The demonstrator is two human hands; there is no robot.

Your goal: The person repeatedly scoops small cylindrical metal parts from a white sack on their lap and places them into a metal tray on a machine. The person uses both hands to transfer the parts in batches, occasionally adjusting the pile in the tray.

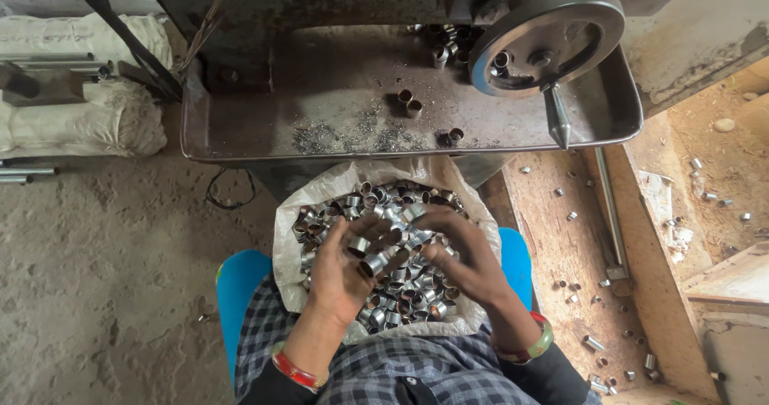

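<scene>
Sitting on a blue stool (236, 289) before a worn metal machine, a person in a checked shirt works both hands through a white sack (312, 205) heaped with short steel rings (400, 297) resting on the lap. At nine o'clock of the frame lie pale stuffed bags (88, 108) and a few steel tubes (28, 173) on the dirt floor. The left hand (340, 273), a red bangle at its wrist, is cupped palm-up with fingers half curled, cradling a small handful of rings; one ring (371, 265) sits at its fingertips. Just beside it, toward three o'clock, the right hand (460, 257) spreads loosely open over the pile, fingers touching the rings, with no firm grasp visible. At twelve o'clock, the machine's tray (240, 132) holds metal shavings and a few stray rings, with a handwheel (549, 40) at one o'clock. More rings scatter over the wooden boards (577, 253) at four o'clock. Judging by the pose, this is the gathering stage; lifting a handful cleanly would call for closing the fingers without spilling.
</scene>
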